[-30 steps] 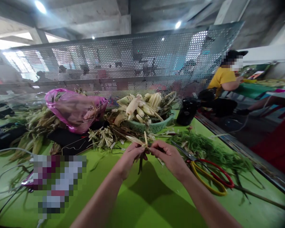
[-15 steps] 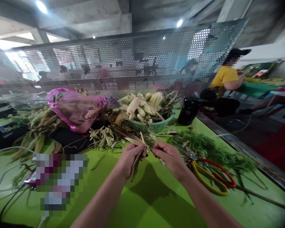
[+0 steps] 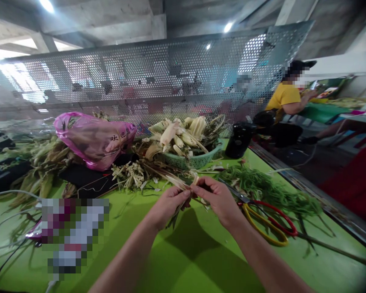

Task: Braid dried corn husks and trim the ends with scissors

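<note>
Left hand (image 3: 173, 202) and right hand (image 3: 217, 198) tightly pinch pale strips (image 3: 179, 183) over the table (image 3: 126, 228), inside its right edge; loose ends look unfinished.

Hands (image 3: 171, 202) pinch pale strips (image 3: 177, 182) above green table (image 3: 132, 209)

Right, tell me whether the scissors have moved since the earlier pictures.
No. Judged against the green basket, the scissors lie where they did; both shift slightly together in the picture, which suggests only the camera moved.
</note>
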A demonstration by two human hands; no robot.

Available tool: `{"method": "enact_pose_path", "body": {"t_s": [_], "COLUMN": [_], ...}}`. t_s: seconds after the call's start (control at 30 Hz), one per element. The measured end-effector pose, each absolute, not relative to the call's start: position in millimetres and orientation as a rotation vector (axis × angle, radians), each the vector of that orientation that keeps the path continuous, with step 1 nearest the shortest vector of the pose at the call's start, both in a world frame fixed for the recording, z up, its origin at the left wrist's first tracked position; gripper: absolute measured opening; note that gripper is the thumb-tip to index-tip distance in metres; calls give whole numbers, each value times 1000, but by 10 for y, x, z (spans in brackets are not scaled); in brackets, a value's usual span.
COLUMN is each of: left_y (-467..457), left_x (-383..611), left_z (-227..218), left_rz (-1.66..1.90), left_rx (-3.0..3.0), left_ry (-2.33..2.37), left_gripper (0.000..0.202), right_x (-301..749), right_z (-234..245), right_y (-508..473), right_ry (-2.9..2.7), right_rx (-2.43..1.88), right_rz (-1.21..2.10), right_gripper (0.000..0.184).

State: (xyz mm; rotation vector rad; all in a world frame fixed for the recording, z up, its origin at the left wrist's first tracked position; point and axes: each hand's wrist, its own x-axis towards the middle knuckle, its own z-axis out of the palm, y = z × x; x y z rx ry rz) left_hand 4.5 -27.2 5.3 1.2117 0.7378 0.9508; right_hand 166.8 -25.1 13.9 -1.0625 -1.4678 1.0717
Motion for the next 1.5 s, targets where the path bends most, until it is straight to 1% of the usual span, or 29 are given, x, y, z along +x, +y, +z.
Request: {"method": "enact_pose_path", "body": {"t_s": [0.27,0.33,0.4,0.47,0.5,0.6,0.77,0.93,1.03,1.13,1.17,1.27,1.43,1.5], "left_y": [-288,-276,-258,-242,-238,-244,-295,-338,-345,-344,-344,-341,-320,-302], "left_x": [37,37,45,59,67,93,141,163,144,114,106,94,90,84], "left_z": [65,54,35,13,2,-22,-16,3,18,42,52,75,74,57], "left_rz": [856,855,863,854,848,841,824,785,791,865,897,952,950,947], "left_rx": [1349,1423,1488,1541,1561,1584,1473,1448,1385,1272,1237,1165,1060,1038], "left_ry": [827,839,832,836,849,871,840,822,821,859,882,933,847,814], "left_gripper": [37,34,31,30,29,26,20,22,28,37,39,40,31,32], "right_x": [1660,1679,1698,1707,1706,1691,1665,1634,1632,1650,1656,1662,1641,1641], "right_z": [110,135,164,183,185,165,124,126,148,174,179,172,130,130], "right_y": [-247,-245,-243,-238,-233,-217,-229,-266,-263,-251,-248,-244,-235,-238], "right_ry": [-1320,-1378,-1467,-1587,-1648,-1733,-1634,-1495,-1398,-1294,-1282,-1328,-1410,-1420], "right_rx": [-1050,-1053,-1078,-1103,-1104,-1055,-1091,-1132,-1144,-1079,-1055,-1062,-1104,-1095], "right_rz": [1112,1114,1050,922,858,760,781,843,983,1123,1162,1223,1095,1039], "right_gripper": [25,20,19,25,23,9,8,12,17,32,33,27,27,24]}}
